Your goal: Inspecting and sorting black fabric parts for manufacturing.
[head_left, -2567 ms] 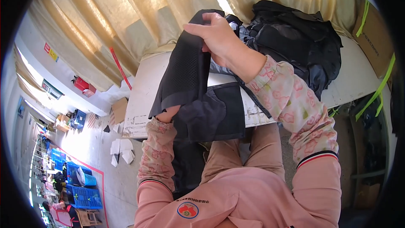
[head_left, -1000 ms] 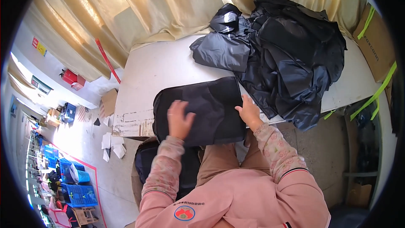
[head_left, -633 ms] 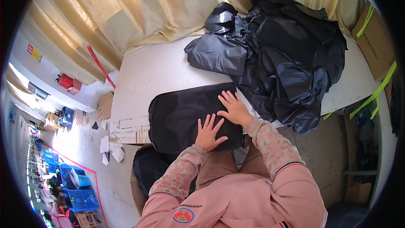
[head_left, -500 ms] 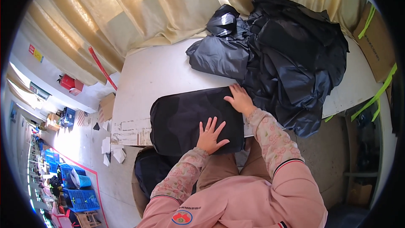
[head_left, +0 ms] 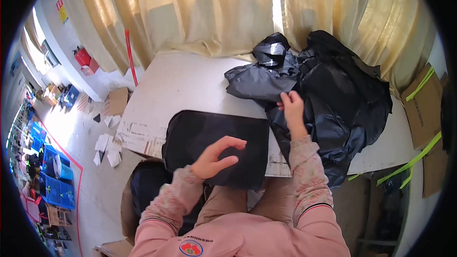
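A flat black fabric panel (head_left: 190,133) with rounded left corners lies at the table's near edge. Just above it hovers my left hand (head_left: 214,157), its thumb and fingers apart and nothing between them. To the right rises a loose heap of shiny black fabric (head_left: 342,95). At the heap's left side my right hand (head_left: 293,109) pinches the edge of a black fabric piece (head_left: 259,85). The exact grip of the fingertips is partly hidden by the hand.
The white table (head_left: 185,83) has a worn front edge. Tan curtains (head_left: 204,9) hang behind it. Cardboard with green straps (head_left: 421,109) stands at the right. A box with dark fabric (head_left: 150,185) sits below the table; blue crates (head_left: 57,188) stand on the floor at left.
My right hand has left the panel and moved to the fabric heap, its fingers closing on an edge. My left hand has lifted off the panel and shifted left. The view has tilted up.
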{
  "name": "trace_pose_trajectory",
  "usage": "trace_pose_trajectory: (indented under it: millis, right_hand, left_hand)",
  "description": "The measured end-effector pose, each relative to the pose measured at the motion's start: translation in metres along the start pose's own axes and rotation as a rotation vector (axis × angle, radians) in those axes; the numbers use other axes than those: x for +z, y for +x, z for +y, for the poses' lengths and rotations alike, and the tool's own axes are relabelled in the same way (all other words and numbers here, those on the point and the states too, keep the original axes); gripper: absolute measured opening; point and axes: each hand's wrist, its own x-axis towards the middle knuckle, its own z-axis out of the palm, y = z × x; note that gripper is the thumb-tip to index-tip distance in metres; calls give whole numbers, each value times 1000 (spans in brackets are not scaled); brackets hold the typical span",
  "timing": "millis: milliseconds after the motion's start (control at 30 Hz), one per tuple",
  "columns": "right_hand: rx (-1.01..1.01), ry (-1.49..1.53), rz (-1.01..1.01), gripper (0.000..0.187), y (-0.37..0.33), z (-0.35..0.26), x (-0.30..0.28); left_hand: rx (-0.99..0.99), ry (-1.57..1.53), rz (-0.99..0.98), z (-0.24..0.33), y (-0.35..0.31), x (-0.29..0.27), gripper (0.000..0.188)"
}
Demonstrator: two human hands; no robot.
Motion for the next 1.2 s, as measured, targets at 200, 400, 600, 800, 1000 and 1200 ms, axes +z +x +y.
trace_pose_trajectory:
  millis: [200,400,600,800,1000,1200]
  right_hand:
    - [82,-237,-316,12,-65,-128,-117]
    - [52,-1467,139,14,-127,-64,-255]
    - [-172,-979,-19,48,-168,-26,-92]
    - [80,-1254,-100,42,-165,57,-71]
    - [-69,-858,71,18,-152,61,-84]
    - [194,136,-22,13,-140,-70,-76]
  left_hand:
    - [758,-343,-685,170,-15,45,29]
    - [721,-462,-802,169,-6,62,30]
    - [526,-516,-986,143,-43,72,29]
    - [653,-529,-905,175,-13,80,26]
    - [812,-402,-788,101,-32,57,26]
    - [127,402,25,-45,22,23,101]
